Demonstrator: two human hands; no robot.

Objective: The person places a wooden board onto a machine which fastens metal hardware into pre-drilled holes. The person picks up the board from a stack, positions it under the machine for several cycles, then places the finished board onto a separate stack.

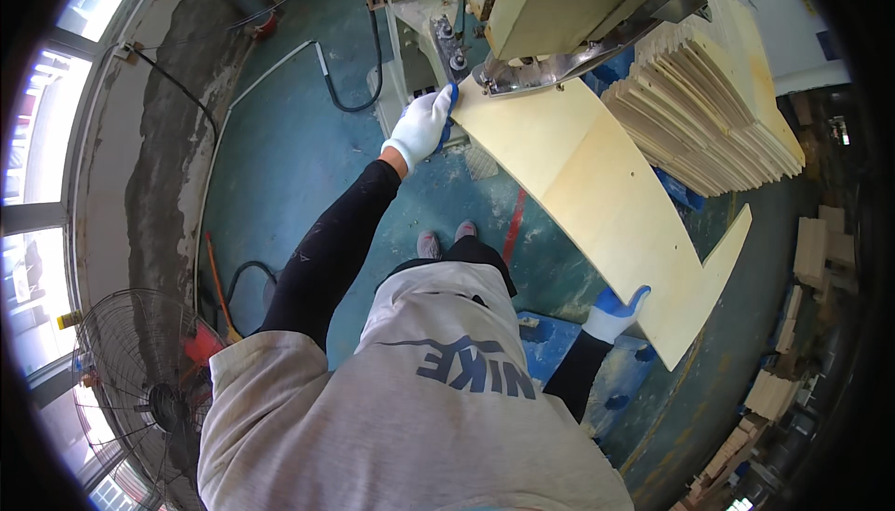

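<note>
A long, curved plywood panel (597,185) slants from the machine down to the right, and a pointed notch is cut into its far right end. My left hand (421,126), in a white glove with blue on the palm side, grips the panel's upper left end with the thumb along the edge. My right hand (615,314), in a similar glove, holds the near edge toward the right end, thumb on top and fingers hidden beneath. The metal guard of a pale green machine (569,7) overhangs the panel's upper left part and hides whatever is under it.
To the right of the machine stands a tall stack of cut plywood panels (709,110). A blue pallet (601,390) lies on the floor by my right arm. At left are a wire-cage fan (149,399) and a cable (347,105). Wood pieces (811,250) line the far right.
</note>
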